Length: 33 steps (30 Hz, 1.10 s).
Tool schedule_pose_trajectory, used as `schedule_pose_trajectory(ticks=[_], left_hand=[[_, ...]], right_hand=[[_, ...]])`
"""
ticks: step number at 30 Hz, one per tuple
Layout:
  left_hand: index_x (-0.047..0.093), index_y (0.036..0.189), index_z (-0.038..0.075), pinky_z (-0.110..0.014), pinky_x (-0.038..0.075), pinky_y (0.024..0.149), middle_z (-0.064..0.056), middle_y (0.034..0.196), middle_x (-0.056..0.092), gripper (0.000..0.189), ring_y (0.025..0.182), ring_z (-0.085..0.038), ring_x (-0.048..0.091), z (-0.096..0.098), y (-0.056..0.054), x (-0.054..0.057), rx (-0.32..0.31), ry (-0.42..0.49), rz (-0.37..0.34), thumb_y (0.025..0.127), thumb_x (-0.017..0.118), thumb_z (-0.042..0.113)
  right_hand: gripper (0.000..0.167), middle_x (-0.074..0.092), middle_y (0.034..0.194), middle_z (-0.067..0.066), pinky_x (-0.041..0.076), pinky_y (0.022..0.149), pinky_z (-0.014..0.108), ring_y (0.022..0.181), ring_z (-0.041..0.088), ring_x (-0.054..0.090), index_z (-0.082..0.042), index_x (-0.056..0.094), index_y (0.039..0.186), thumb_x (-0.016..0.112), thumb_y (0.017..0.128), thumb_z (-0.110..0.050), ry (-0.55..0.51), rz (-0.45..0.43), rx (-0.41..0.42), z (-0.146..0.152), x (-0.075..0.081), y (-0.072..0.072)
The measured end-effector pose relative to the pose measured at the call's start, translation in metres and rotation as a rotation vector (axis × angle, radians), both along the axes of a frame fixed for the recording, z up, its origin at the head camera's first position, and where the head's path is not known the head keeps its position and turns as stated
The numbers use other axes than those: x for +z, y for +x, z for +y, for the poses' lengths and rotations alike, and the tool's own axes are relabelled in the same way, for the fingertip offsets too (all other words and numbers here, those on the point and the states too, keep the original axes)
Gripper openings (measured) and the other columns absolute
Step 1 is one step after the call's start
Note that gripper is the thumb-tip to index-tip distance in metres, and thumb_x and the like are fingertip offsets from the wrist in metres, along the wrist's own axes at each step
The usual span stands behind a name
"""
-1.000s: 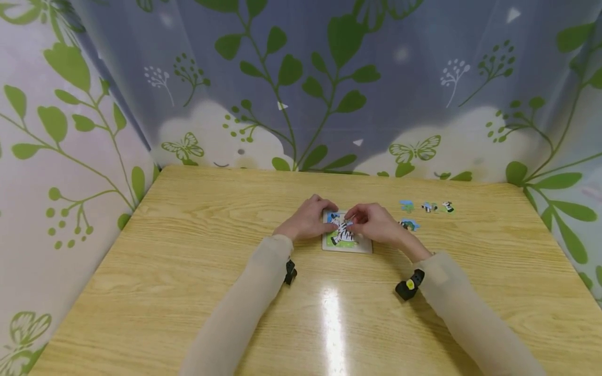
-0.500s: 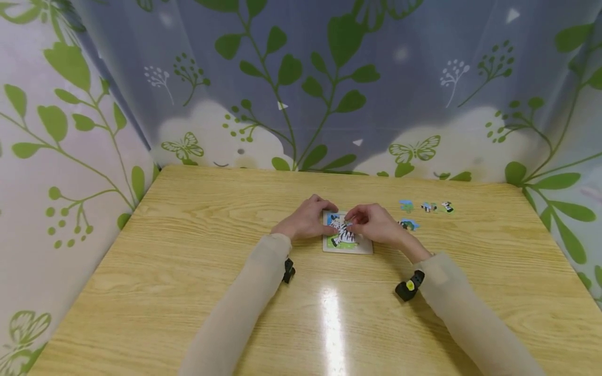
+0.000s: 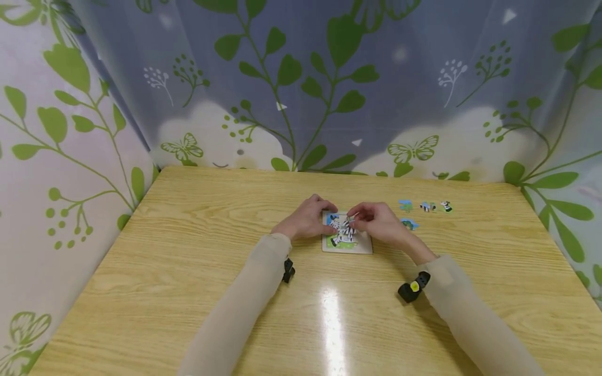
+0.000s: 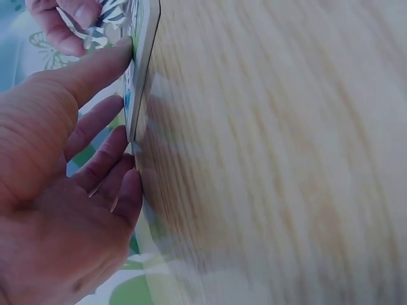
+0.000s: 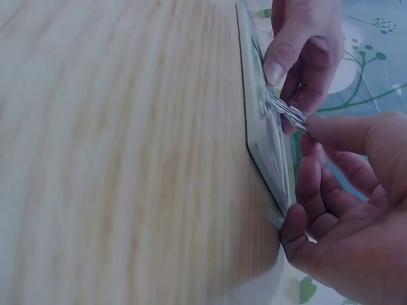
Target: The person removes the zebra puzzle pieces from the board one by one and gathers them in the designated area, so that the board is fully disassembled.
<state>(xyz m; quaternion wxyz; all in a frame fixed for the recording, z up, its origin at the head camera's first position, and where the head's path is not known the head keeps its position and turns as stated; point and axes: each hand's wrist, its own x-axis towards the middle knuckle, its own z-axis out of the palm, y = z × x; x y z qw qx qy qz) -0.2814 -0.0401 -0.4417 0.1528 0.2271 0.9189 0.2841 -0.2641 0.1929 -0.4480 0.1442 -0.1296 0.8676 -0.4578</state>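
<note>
A small puzzle board (image 3: 363,246) with a zebra picture lies on the table in the head view. My left hand (image 3: 305,219) holds the board's left side, thumb on its face and fingers at its far edge; the left wrist view shows the thumb (image 4: 105,67) on top. My right hand (image 3: 378,224) pinches a striped puzzle piece (image 5: 291,115) between thumb and forefinger. In the right wrist view this piece is tilted up from the board, its lower end close to the surface; whether it touches is hard to tell.
Several loose puzzle pieces lie on the wooden table (image 3: 211,219) right of the board, among them a blue-and-green one (image 3: 409,224) near my right hand and a black-and-white one (image 3: 446,206). A leaf-patterned curtain (image 3: 301,104) stands behind the table's far edge.
The striped piece has lifted and tilted up from the zebra picture in my right fingers. That hand has shifted slightly right; my left hand has stayed on the board.
</note>
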Motion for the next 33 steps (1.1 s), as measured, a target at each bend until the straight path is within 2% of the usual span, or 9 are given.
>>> schedule_pose_trajectory(ticks=[6,12,16,21,28,33], left_hand=[[0.061,0.139,0.016,-0.044,0.039,0.118,-0.01,0.146,0.052,0.051,0.136,-0.029,0.05,0.003,0.004,0.0,-0.024,-0.051,0.051,0.094,0.075,0.035],[0.063,0.137,0.016,-0.047,0.038,0.119,-0.01,0.152,0.05,0.049,0.142,-0.033,0.047,0.001,0.017,0.004,-0.079,-0.076,0.121,0.094,0.075,0.037],[0.066,0.134,0.018,-0.051,0.036,0.12,-0.01,0.153,0.049,0.048,0.143,-0.034,0.046,-0.003,0.025,0.005,-0.12,-0.09,0.103,0.091,0.078,0.037],[0.067,0.133,0.02,-0.051,0.036,0.12,-0.007,0.155,0.049,0.047,0.144,-0.033,0.045,-0.007,0.027,0.004,-0.14,-0.098,0.098,0.091,0.078,0.038],[0.067,0.133,0.022,-0.051,0.034,0.121,-0.004,0.155,0.048,0.048,0.146,-0.031,0.044,-0.009,0.027,0.005,-0.12,-0.09,0.079,0.09,0.079,0.038],[0.066,0.132,0.023,-0.053,0.033,0.121,-0.003,0.155,0.048,0.048,0.145,-0.031,0.044,-0.006,0.028,0.004,-0.094,-0.099,0.062,0.089,0.079,0.039]], right_hand=[[0.022,0.07,0.102,0.013,0.048,0.067,0.027,0.087,0.024,0.063,-0.009,0.07,0.119,0.068,0.099,-0.018,-0.032,0.029,-0.045,0.014,0.002,0.005],[0.027,0.068,0.101,0.013,0.048,0.067,0.027,0.086,0.025,0.062,-0.008,0.069,0.121,0.07,0.098,-0.022,-0.038,0.053,-0.093,0.036,0.007,0.012],[0.026,0.068,0.101,0.012,0.05,0.066,0.028,0.084,0.025,0.063,-0.008,0.069,0.121,0.07,0.098,-0.021,-0.023,0.078,-0.121,0.055,0.007,0.017],[0.027,0.069,0.105,0.013,0.051,0.066,0.029,0.085,0.021,0.064,-0.007,0.068,0.122,0.068,0.099,-0.021,0.001,0.094,-0.151,0.079,0.008,0.025],[0.031,0.07,0.11,0.006,0.051,0.067,0.029,0.086,0.013,0.064,-0.006,0.067,0.126,0.066,0.101,-0.025,0.035,0.111,-0.188,0.112,0.009,0.031],[0.035,0.069,0.105,0.0,0.051,0.065,0.029,0.083,0.01,0.063,-0.004,0.064,0.13,0.065,0.102,-0.025,0.067,0.105,-0.229,0.135,0.005,0.032]])
